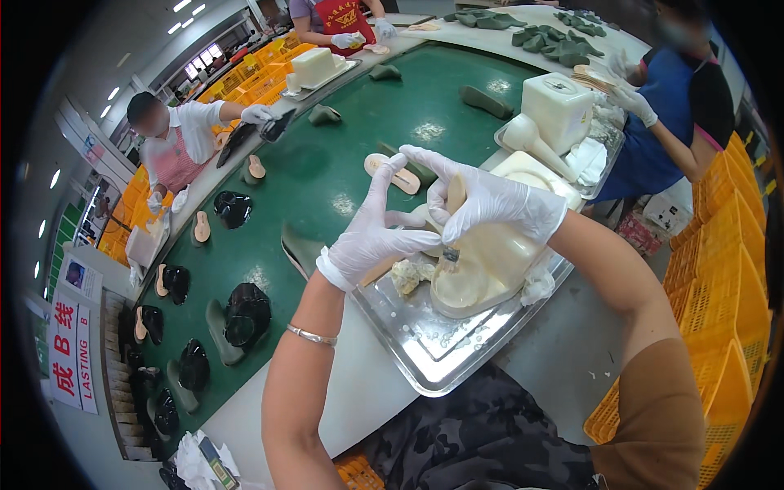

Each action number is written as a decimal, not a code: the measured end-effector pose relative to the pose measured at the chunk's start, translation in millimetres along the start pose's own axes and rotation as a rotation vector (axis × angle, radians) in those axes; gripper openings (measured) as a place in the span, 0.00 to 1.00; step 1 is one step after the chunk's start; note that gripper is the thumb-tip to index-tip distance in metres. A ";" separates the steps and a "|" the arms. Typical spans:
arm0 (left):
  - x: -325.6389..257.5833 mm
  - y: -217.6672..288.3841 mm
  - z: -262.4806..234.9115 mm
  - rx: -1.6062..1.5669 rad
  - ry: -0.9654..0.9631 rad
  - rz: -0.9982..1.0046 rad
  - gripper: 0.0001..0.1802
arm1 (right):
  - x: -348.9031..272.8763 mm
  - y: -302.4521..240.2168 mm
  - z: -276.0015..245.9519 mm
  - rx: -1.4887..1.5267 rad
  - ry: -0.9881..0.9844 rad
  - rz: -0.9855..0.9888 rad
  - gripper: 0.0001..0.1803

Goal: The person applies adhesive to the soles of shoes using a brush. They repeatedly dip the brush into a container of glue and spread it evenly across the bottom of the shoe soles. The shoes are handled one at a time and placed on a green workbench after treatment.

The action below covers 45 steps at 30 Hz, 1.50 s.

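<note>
My right hand [498,200], in a thin white glove, is closed round a wooden-handled brush [456,194]. The brush head points down into a cloudy, pale plastic glue container [469,286]. My left hand [371,233], also gloved, has its fingers and thumb apart, with its fingertips close to my right index finger. Beyond the fingers lies a pale insole [403,180] beside a dark green shoe last. A grey-green form [300,249] shows beside my left wrist, partly hidden. Crumpled yellowish material [408,278] sits by the container on a metal tray [425,371].
A green worktop [286,196] carries several lasts, black uppers and insoles. Across it, a person [171,143] handles dark pieces; another wears a red apron [339,24]. At right, a person in blue holds insoles [594,77] near a white container [557,106]. Yellow crates [719,302] are stacked right.
</note>
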State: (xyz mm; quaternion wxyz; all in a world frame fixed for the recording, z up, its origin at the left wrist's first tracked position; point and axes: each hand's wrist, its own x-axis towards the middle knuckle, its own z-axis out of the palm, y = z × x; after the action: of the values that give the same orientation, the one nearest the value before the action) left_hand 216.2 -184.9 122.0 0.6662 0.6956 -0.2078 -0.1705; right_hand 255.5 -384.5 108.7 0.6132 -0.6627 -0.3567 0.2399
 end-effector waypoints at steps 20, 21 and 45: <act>11.8 -13.1 -14.1 0.361 0.008 0.137 0.59 | 0.6 -0.2 1.4 -0.048 0.016 -0.011 0.58; 12.5 -13.9 -14.7 0.380 0.005 0.155 0.59 | -1.0 -1.8 1.6 -0.026 0.015 -0.009 0.56; -175.1 -161.2 -39.9 1.283 0.418 -0.422 0.52 | -1.6 -4.5 5.3 -0.210 0.028 0.026 0.18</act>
State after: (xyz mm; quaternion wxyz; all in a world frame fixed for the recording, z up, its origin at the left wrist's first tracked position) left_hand 96.9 -56.2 -43.6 0.1036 0.9946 0.0043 -0.0027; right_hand 249.7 -382.3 112.3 0.5420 -0.7312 -0.3626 0.2001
